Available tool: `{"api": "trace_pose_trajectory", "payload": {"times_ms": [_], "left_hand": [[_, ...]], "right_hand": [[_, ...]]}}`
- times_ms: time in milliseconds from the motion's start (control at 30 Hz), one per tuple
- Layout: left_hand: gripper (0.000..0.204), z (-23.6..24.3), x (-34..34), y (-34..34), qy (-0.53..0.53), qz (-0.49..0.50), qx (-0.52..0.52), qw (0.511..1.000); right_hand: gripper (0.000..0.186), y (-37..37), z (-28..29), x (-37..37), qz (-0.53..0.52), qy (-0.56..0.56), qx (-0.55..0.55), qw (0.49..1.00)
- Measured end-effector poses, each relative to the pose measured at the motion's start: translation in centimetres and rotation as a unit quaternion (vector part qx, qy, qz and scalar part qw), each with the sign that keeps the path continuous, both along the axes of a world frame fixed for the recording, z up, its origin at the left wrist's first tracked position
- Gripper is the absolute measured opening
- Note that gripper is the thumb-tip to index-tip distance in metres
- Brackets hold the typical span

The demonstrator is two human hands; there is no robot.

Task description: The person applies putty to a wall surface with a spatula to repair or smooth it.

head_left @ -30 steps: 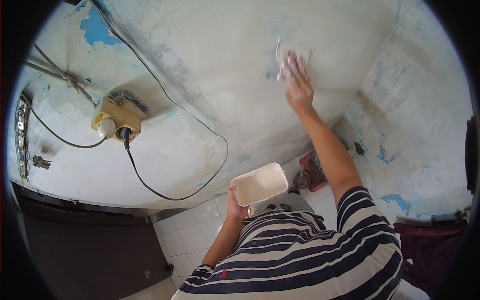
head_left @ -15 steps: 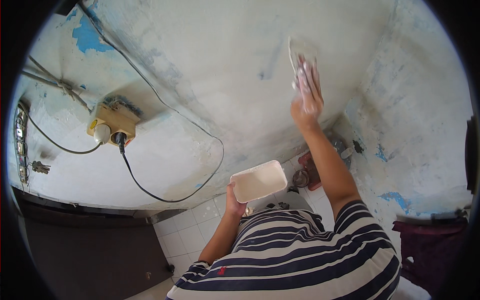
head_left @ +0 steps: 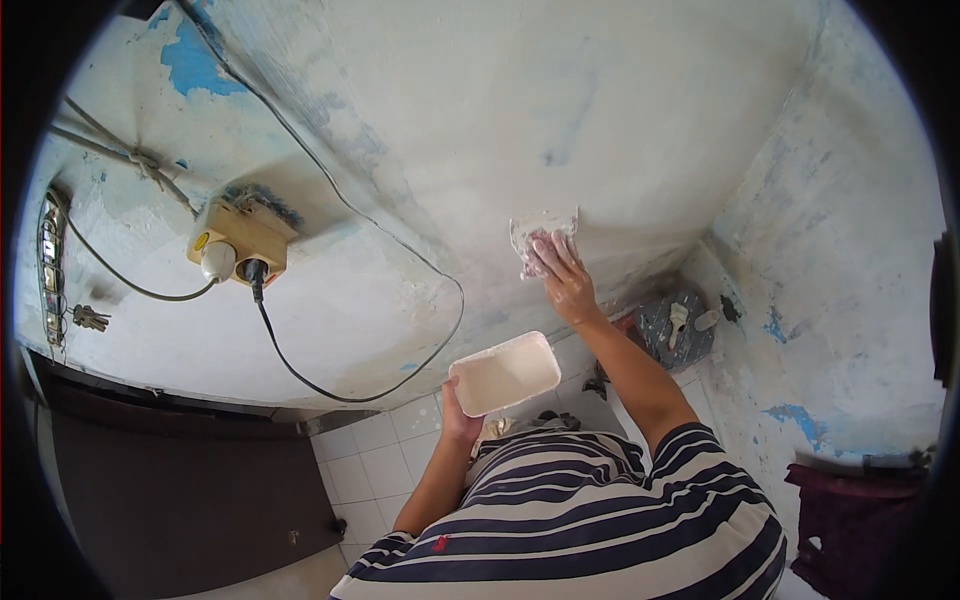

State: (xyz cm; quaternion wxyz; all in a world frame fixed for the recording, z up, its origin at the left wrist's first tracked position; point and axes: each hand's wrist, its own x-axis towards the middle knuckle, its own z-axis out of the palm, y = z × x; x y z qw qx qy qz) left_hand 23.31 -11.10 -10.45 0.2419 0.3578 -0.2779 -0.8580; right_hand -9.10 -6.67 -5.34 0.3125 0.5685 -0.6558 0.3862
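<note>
My left hand point(head_left: 459, 416) grips the end of a pale rectangular tub point(head_left: 516, 401), tilted so that its inside shows, with a smooth off-white paste in it. Out in front, my right hand point(head_left: 566, 277) holds a flat putty spreader point(head_left: 530, 228) against the wall point(head_left: 450, 120). White paste coats the spreader and my fingers. The wall surface around it is whitish, with a faint bluish smear above the hand.
On the left wall, a cream socket box point(head_left: 245, 240) carries two plugs, and a black cable point(head_left: 285, 365) loops from it. Keys point(head_left: 90, 318) hang beside a dark door panel point(head_left: 180, 490). At right are a paint-spattered grey container point(head_left: 675, 335) and a maroon cloth point(head_left: 855, 520).
My right hand has come down the wall and somewhat left with the spreader, whose broad face now shows. The tub has shifted slightly left and down in view.
</note>
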Motion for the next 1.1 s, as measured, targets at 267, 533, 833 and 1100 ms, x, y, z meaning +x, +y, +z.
{"api": "trace_pose_trajectory", "payload": {"times_ms": [267,533,833,1100], "left_hand": [[0.064,1.7,-0.7,0.5,0.004,-0.017,-0.006,1.0],[0.059,2.2,-1.4,0.4,0.045,0.002,0.007,0.999],[0.058,2.4,-0.4,0.3,0.043,0.036,0.027,0.998],[0.062,0.4,-1.2,-0.3,0.055,0.004,0.005,0.998]], "right_hand": [[0.047,2.8,11.7,-1.6,0.02,-0.052,-0.237,0.97],[0.043,-1.2,5.5,-1.7,-0.008,0.006,-0.072,0.997],[0.041,5.1,3.0,1.3,0.037,-0.143,-0.109,0.983],[0.038,-2.0,25.5,-8.0,-0.115,0.056,-0.29,0.948]]}}
